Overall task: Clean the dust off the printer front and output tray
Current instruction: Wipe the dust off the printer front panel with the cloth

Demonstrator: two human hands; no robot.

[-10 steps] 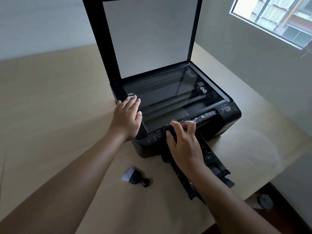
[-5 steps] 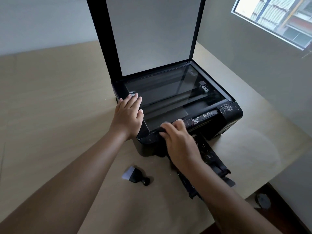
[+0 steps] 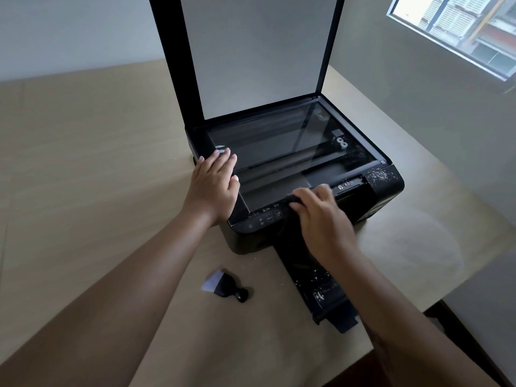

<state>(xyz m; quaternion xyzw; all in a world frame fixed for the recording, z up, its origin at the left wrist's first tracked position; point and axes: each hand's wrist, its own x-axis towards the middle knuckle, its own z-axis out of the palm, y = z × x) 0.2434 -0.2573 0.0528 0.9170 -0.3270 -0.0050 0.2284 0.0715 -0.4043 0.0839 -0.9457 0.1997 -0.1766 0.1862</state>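
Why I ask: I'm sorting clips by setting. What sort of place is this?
Likely a room in a home or small office: a printer-scanner with its lid raised sits on a plain wooden table, bare walls around, and a window shows a neighbouring building.

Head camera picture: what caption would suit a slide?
Left hand rests on the printer while the right hand holds a dark wiper on its dusty front edge.

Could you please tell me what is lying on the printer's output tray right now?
White dust specks lie scattered on the output tray. The right hand and forearm cover its upper part, so anything there is hidden.
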